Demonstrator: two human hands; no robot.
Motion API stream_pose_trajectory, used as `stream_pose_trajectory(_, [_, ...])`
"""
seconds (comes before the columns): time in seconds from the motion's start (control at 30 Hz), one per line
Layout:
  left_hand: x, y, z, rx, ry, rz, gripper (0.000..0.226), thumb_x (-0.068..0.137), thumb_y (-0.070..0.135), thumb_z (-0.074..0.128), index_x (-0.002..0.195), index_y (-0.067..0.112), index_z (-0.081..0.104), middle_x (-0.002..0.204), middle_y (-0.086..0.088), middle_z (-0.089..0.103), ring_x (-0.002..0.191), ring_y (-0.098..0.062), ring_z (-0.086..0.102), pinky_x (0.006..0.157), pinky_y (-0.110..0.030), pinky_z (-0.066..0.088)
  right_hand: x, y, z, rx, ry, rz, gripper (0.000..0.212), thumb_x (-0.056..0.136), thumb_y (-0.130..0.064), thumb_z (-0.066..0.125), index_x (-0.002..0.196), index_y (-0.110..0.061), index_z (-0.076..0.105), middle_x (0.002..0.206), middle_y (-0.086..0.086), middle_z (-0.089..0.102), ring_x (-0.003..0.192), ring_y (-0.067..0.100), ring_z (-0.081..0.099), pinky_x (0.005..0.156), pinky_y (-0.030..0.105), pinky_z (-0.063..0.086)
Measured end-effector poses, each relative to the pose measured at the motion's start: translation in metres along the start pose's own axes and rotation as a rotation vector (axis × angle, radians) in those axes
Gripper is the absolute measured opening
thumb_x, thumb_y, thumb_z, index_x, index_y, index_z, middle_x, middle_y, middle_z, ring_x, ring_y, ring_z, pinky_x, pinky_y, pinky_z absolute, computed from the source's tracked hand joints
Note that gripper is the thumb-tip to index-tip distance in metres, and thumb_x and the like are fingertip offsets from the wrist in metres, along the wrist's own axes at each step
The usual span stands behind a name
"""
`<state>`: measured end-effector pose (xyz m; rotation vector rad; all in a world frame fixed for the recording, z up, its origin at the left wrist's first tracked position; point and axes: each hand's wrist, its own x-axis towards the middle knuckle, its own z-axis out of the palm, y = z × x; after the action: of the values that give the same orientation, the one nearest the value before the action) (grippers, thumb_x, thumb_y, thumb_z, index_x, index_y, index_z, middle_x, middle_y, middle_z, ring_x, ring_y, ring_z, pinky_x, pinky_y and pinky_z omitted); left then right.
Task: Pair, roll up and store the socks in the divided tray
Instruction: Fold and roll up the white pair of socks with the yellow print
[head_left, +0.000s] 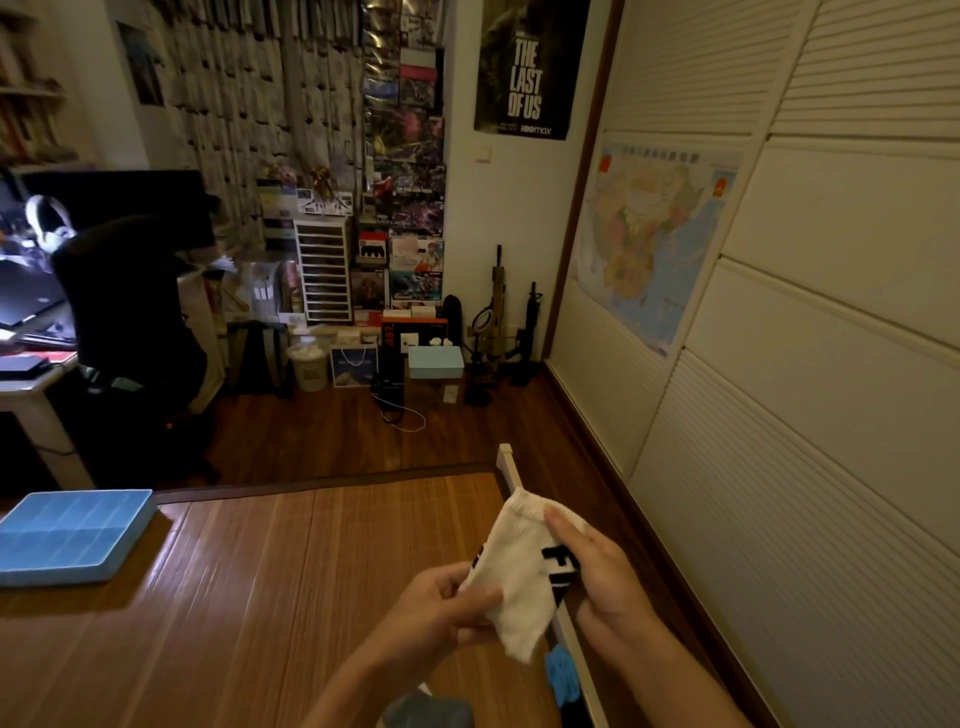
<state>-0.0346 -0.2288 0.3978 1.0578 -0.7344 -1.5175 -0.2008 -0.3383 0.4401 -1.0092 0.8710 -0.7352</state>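
A white sock with black lettering (519, 566) is held up in the air above the right edge of the bamboo mat (291, 571). My left hand (441, 608) pinches its lower left edge between thumb and fingers. My right hand (597, 566) grips its right side, fingers lying over the black letters. The blue divided tray (72, 535) sits on the mat at the far left, well away from both hands. A bright blue sock (562, 670) lies by the white frame edge, and a grey-blue sock (426, 709) shows at the bottom edge.
The white bed frame rail (511, 467) runs along the mat's right side, with wooden floor (337, 431) beyond. White wardrobe doors (805, 415) stand close on the right. A black chair (130, 322) and a desk (31, 384) stand at the left.
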Motion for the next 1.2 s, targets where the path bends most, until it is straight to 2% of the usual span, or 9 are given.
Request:
stream_pose_trajectory(0.17, [-0.004,-0.003,-0.006,-0.022,0.084,0.011,0.052,0.083,0.026,0.077,0.129,0.003,0.065,0.124,-0.022,0.07,0.111,-0.037,0.07,0.082,-0.035,0.062,0.001,-0.002,-0.012,-0.139,-0.132,0.123,0.04,0.08,-0.031,0.073,0.113,-0.007,0.073,0.11,0.02,0.074,0.105,0.036,0.071,0.098,0.055,0.054])
stream_pose_trajectory(0.3, [-0.004,-0.008,-0.009,-0.08,0.249,0.112,0.04,0.087,0.022,0.074,0.121,0.001,0.069,0.116,-0.022,0.073,0.103,-0.037,0.073,0.072,-0.032,0.062,0.003,0.0,-0.019,-0.234,-0.191,0.067,0.047,0.08,-0.032,0.071,0.118,-0.005,0.068,0.105,0.013,0.077,0.097,0.029,0.075,0.077,0.036,0.06])
stream_pose_trajectory(0.37, [-0.002,-0.008,-0.008,-0.125,0.312,0.157,0.034,0.088,0.021,0.071,0.115,0.001,0.072,0.114,-0.022,0.073,0.098,-0.035,0.075,0.069,-0.032,0.061,0.002,0.002,-0.018,-0.199,-0.189,0.074,0.048,0.078,-0.029,0.07,0.121,-0.007,0.065,0.105,0.012,0.077,0.098,0.03,0.074,0.076,0.036,0.06])
stream_pose_trajectory(0.5, [-0.003,-0.008,-0.003,-0.063,0.299,0.177,0.032,0.092,0.021,0.07,0.12,0.007,0.071,0.114,-0.017,0.074,0.102,-0.035,0.074,0.074,-0.034,0.061,0.0,0.006,-0.017,-0.211,-0.208,0.069,0.042,0.087,-0.036,0.066,0.12,-0.01,0.068,0.111,0.014,0.075,0.104,0.032,0.073,0.084,0.041,0.06])
stream_pose_trajectory(0.83, [-0.007,0.0,-0.004,0.127,0.318,0.219,0.034,0.086,0.03,0.074,0.112,0.007,0.074,0.108,-0.013,0.077,0.096,-0.033,0.075,0.072,-0.033,0.061,-0.001,0.006,-0.018,-0.33,-0.154,-0.072,0.032,0.086,-0.044,0.064,0.1,-0.019,0.078,0.102,0.01,0.076,0.096,0.025,0.074,0.074,0.029,0.058])
stream_pose_trajectory(0.93, [-0.009,0.003,-0.005,0.126,0.281,0.209,0.028,0.087,0.03,0.074,0.11,0.014,0.076,0.11,-0.011,0.076,0.099,-0.032,0.074,0.074,-0.035,0.062,0.0,0.005,-0.021,-0.286,-0.182,-0.031,0.033,0.087,-0.041,0.066,0.11,-0.02,0.075,0.106,0.01,0.076,0.1,0.027,0.074,0.077,0.034,0.06])
stream_pose_trajectory(1.03, [-0.009,0.003,-0.004,0.033,0.294,0.232,0.031,0.09,0.03,0.075,0.114,0.01,0.073,0.11,-0.017,0.074,0.099,-0.037,0.073,0.071,-0.035,0.061,-0.001,0.003,-0.025,-0.312,-0.326,0.121,0.043,0.087,-0.03,0.073,0.126,-0.015,0.063,0.114,0.009,0.075,0.108,0.029,0.072,0.086,0.043,0.061])
stream_pose_trajectory(1.1, [-0.009,0.001,-0.004,-0.011,0.315,0.229,0.041,0.089,0.032,0.076,0.119,0.005,0.069,0.112,-0.02,0.073,0.1,-0.039,0.073,0.071,-0.035,0.062,0.0,0.001,-0.027,-0.318,-0.345,0.116,0.048,0.085,-0.025,0.076,0.129,-0.011,0.06,0.116,0.01,0.074,0.109,0.029,0.071,0.086,0.04,0.061])
stream_pose_trajectory(1.2, [-0.007,-0.005,-0.004,-0.08,0.324,0.204,0.038,0.092,0.023,0.071,0.123,0.002,0.066,0.114,-0.022,0.073,0.101,-0.04,0.073,0.071,-0.037,0.063,-0.001,0.0,-0.027,-0.277,-0.283,0.053,0.046,0.084,-0.023,0.073,0.127,-0.011,0.06,0.114,0.009,0.075,0.107,0.029,0.072,0.083,0.036,0.061])
